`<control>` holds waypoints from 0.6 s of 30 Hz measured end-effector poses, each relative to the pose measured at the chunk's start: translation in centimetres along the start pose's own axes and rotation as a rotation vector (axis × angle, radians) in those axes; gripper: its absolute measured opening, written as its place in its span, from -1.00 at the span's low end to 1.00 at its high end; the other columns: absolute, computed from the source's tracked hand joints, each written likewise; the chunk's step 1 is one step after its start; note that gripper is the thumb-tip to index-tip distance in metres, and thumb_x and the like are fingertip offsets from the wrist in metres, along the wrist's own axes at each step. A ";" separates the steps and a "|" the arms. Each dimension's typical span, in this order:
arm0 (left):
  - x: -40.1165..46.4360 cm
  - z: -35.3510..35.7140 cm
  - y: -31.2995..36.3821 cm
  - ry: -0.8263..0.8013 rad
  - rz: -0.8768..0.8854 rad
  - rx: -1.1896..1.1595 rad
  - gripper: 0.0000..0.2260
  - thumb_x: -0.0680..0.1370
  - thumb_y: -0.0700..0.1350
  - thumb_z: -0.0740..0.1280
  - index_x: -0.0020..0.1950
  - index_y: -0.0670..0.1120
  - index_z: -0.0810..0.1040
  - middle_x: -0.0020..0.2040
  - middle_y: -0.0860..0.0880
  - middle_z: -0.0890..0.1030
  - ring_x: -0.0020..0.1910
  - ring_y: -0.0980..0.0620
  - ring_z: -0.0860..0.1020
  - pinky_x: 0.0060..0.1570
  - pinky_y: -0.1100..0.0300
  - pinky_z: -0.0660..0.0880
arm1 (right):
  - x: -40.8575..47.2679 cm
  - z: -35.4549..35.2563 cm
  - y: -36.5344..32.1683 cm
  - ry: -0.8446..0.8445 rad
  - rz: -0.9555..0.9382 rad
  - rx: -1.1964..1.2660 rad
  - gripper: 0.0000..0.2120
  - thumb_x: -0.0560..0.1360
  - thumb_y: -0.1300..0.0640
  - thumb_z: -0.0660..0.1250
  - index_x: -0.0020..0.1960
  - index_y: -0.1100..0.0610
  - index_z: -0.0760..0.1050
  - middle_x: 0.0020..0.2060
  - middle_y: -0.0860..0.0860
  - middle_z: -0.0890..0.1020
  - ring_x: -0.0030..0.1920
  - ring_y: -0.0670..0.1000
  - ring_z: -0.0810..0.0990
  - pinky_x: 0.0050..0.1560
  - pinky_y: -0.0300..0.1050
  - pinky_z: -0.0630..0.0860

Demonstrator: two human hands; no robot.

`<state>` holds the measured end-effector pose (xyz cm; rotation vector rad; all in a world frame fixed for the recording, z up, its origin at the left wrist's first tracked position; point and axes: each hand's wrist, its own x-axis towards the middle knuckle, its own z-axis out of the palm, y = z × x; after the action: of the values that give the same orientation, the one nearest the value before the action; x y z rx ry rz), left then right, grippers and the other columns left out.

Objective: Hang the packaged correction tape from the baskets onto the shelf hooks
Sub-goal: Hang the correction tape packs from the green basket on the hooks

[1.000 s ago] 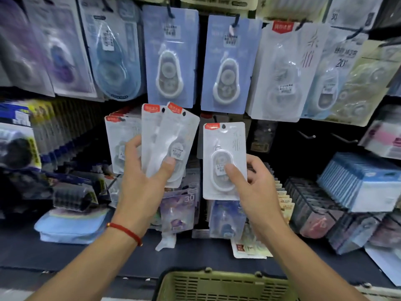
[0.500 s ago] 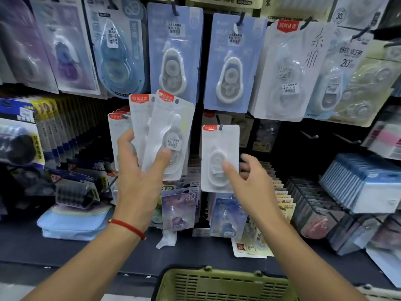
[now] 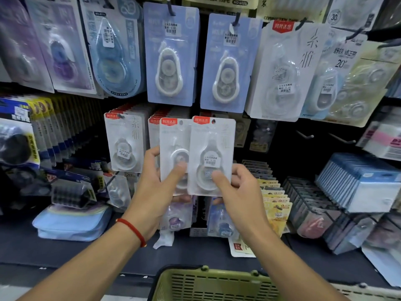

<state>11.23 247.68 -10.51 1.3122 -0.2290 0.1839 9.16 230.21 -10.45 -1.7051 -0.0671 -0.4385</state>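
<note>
Both white correction tape packs are showing a red tab of Chinese characters at the top and a small barcoded price sticker on the clear blister. Overhead, a yellow header strip [image 3: 217, 0] is reading "CORRECTION TAPE", and packs to the right are carrying "30" and "20". The left hand [image 3: 153, 192] is reaching up with its thumb pressing the front of the left pack [image 3: 173, 146] and fingers curling behind, pinching it upright. The right hand [image 3: 240, 192] is gripping the right pack [image 3: 211, 153] the same way, thumb on the blister, its left edge overlapping the other pack. A red cord bracelet [image 3: 132, 230] is circling the left wrist. Both packs are being held just in front of the rows of matching packs [image 3: 124, 142] hanging on the middle hooks, below two blue-carded tapes [image 3: 171, 55]. A green plastic basket [image 3: 208, 285] is sitting below the forearms, beside a dark shelf ledge [image 3: 65, 250].
</note>
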 end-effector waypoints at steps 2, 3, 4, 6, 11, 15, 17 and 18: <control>0.3 -0.6 -0.2 0.071 0.012 0.033 -0.70 0.65 -0.10 0.40 0.27 0.24 0.43 0.11 0.18 0.71 0.01 -0.02 0.74 -0.22 -0.10 0.71 | 0.1 -0.3 -0.1 0.032 0.028 -0.008 -0.86 0.63 0.02 0.42 0.09 0.08 0.55 -0.14 0.01 0.75 -0.32 0.11 0.70 -0.20 0.26 0.69; 0.5 -0.9 -0.3 0.102 0.023 0.046 -0.71 0.66 -0.10 0.39 0.25 0.24 0.44 0.12 0.19 0.69 0.02 -0.01 0.73 -0.24 -0.06 0.71 | 0.1 -0.5 -0.1 0.040 0.040 -0.016 -0.83 0.64 0.00 0.41 0.10 0.09 0.55 -0.13 0.01 0.75 -0.37 0.12 0.67 -0.19 0.29 0.68; 0.6 -1.2 -0.3 0.125 0.041 0.058 -0.71 0.66 -0.10 0.39 0.25 0.24 0.45 0.13 0.18 0.68 0.01 0.02 0.73 -0.25 0.00 0.71 | 0.2 -0.7 -0.1 0.044 0.049 -0.018 -0.82 0.64 -0.02 0.41 0.11 0.09 0.56 -0.13 0.01 0.76 -0.39 0.11 0.66 -0.18 0.28 0.68; 0.7 -1.4 -0.3 0.161 0.091 0.087 -0.72 0.67 -0.12 0.37 0.26 0.22 0.45 0.13 0.18 0.67 -0.04 0.13 0.72 -0.28 0.18 0.67 | 0.2 -0.9 -0.3 0.047 0.053 0.009 -0.80 0.64 -0.02 0.41 0.13 0.11 0.57 -0.12 0.01 0.77 -0.40 0.08 0.65 -0.21 0.18 0.67; 0.9 -1.6 0.0 0.196 0.144 0.122 -0.64 0.67 -0.22 0.28 0.28 0.25 0.43 0.01 0.32 0.65 -0.06 0.14 0.71 -0.27 -0.04 0.71 | 0.4 -0.9 -0.4 0.052 0.048 0.022 -0.76 0.63 -0.07 0.40 0.17 0.07 0.60 -0.06 -0.05 0.78 -0.12 0.04 0.77 -0.02 0.15 0.70; 0.4 -1.0 0.4 0.114 0.127 0.090 -0.65 0.67 -0.23 0.28 0.33 0.19 0.43 0.12 0.21 0.65 -0.08 0.05 0.73 -0.28 -0.12 0.71 | 0.5 -1.3 0.4 0.107 0.013 -0.428 -0.59 0.61 -0.21 0.33 0.37 -0.05 0.47 0.24 -0.16 0.58 0.19 -0.12 0.57 0.25 0.02 0.54; -0.1 -0.5 0.5 -0.024 0.085 0.050 -0.66 0.70 -0.23 0.28 0.38 0.16 0.43 0.19 0.13 0.66 0.00 -0.01 0.74 -0.26 -0.18 0.71 | 0.4 -1.2 0.2 0.071 -0.034 -0.381 -0.66 0.62 -0.16 0.34 0.34 -0.07 0.52 0.23 -0.17 0.57 0.16 -0.17 0.56 0.21 -0.07 0.52; -0.4 -0.2 0.4 -0.110 0.072 0.038 -0.65 0.71 -0.22 0.28 0.42 0.13 0.42 0.23 0.09 0.67 0.07 -0.06 0.74 -0.24 -0.19 0.71 | 0.3 -1.0 0.1 0.019 -0.058 -0.327 -0.73 0.64 -0.12 0.34 0.29 -0.07 0.56 0.17 -0.18 0.61 0.14 -0.17 0.59 0.17 -0.11 0.53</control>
<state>10.77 247.98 -10.27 1.3540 -0.3685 0.1777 9.21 229.13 -10.35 -2.0233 -0.0320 -0.5301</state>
